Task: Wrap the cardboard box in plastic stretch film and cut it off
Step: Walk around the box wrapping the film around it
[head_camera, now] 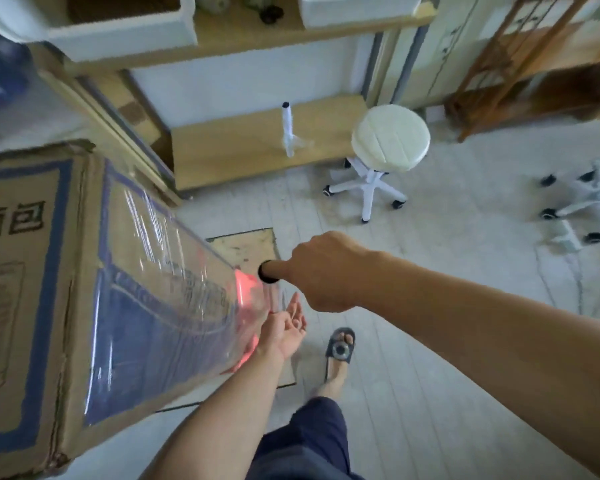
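A big cardboard box [32, 289] with blue printing fills the left of the view. Clear stretch film [160, 271] runs across its right face to the film roll [253, 306], which stands nearly upright beside the box with a pinkish core showing through. My right hand [326, 271] is curled at the roll's black top end [268, 272], with one digit pushed into the end. My left hand [286, 329] lies palm up with relaxed fingers against the roll's lower part. The roll's bottom end is hidden behind the film.
A flat cardboard sheet [246, 247] lies on the floor under the roll. A second film roll [287, 129] stands on a low wooden shelf [222, 150]. A white stool [390, 140] and a chair base [582, 209] stand to the right. My sandalled foot [340, 351] is below the hands.
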### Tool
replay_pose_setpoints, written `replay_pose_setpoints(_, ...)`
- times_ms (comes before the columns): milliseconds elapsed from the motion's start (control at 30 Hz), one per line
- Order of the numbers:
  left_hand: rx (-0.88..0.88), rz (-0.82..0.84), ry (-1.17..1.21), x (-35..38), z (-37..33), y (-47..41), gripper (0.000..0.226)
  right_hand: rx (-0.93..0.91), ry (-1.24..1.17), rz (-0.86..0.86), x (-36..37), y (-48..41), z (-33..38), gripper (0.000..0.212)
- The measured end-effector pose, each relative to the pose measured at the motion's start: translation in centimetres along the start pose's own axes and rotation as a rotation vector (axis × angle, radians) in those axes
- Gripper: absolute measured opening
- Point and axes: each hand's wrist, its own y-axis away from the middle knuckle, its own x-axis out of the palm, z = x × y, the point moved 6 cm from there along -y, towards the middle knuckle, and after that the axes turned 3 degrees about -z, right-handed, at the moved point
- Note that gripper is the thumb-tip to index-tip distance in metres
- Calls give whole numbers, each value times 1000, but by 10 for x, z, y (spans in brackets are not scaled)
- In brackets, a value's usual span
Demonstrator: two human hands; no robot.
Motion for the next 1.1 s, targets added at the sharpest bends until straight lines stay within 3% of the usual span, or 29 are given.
replay_pose_setpoints(133,17,16,75,37,-21,-13,45,-118,79,32,-13,-40,-32,67)
replay_pose_setpoints(367,76,21,257,94,-58,-33,48,-323,143,50,-44,-104,-69,70)
replay_pose_setpoints(500,103,-37,445,113,-81,-37,37,-484,194,66,-54,-138,-68,68)
replay_pose_setpoints(867,286,-31,876,148,-152,-70,44,-924,333,80,-81,-252,-51,57)
replay_pose_setpoints(1000,441,162,970,148,-181,-79,20,-1080,388,119,-93,-286,-23,61)
replay_pose_setpoints(1067,549,331,1034,154,-209,-67,23,-1147,414,152,-98,-296,-8,61)
replay_pose_setpoints(1100,573,326,1050,153,-222,-60,23,-1195,427,145,-101,-302,0,62)
